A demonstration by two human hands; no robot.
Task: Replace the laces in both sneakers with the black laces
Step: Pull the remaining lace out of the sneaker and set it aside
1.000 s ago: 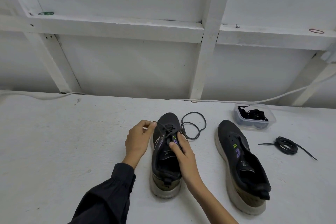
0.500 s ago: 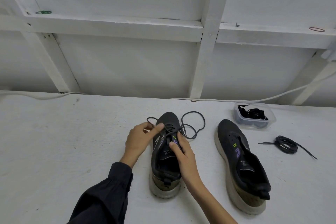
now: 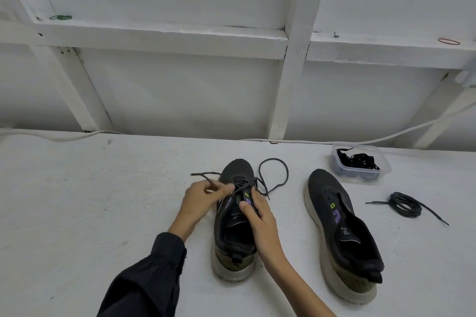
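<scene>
Two black sneakers with white soles stand toe-away on the white table. The left sneaker (image 3: 235, 234) carries a dark lace (image 3: 274, 177) threaded near its toe, with one end looping to the right and the other trailing left. My left hand (image 3: 203, 197) pinches the left strand beside the eyelets. My right hand (image 3: 256, 213) grips the shoe's right eyelet edge, thumb on the tongue. The right sneaker (image 3: 340, 229) has no lace. A coiled black lace (image 3: 405, 204) lies on the table to its right.
A clear plastic tub (image 3: 383, 159) holding more black laces sits at the back right. A white cable (image 3: 386, 139) runs along the table's far edge against the white framed wall (image 3: 180, 90). Rubber bands lie on the wall ledge.
My left hand has pulled its lace strand out to the left, so the strand's end now trails left of the toe. The right hand keeps its hold on the shoe.
</scene>
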